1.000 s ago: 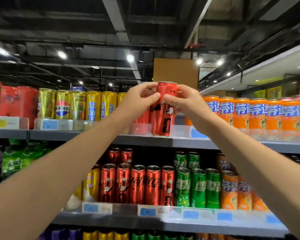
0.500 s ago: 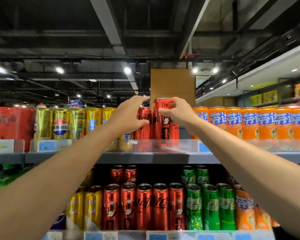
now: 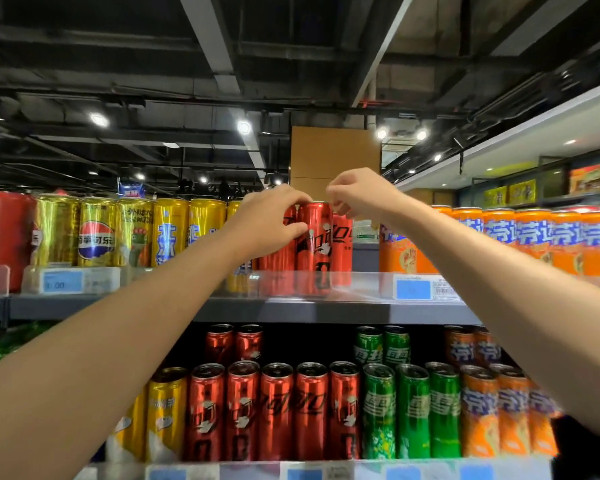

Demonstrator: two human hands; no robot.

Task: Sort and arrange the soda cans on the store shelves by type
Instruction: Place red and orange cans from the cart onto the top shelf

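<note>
The left hand [image 3: 269,221] curls its fingers round the top of a red can [image 3: 314,247] standing upright at the front of the upper shelf [image 3: 291,308]. The right hand [image 3: 359,194] hovers just above the can's rim, fingers loosely curled, holding nothing. The can bears white Chinese script, with more red cans close behind. Left stand gold cans [image 3: 97,232], one with a Pepsi roundel; right, orange cans [image 3: 499,237] with blue-and-white characters.

Dark open ceiling [image 3: 291,64] (spotlights [image 3: 244,127] glowing).
</note>
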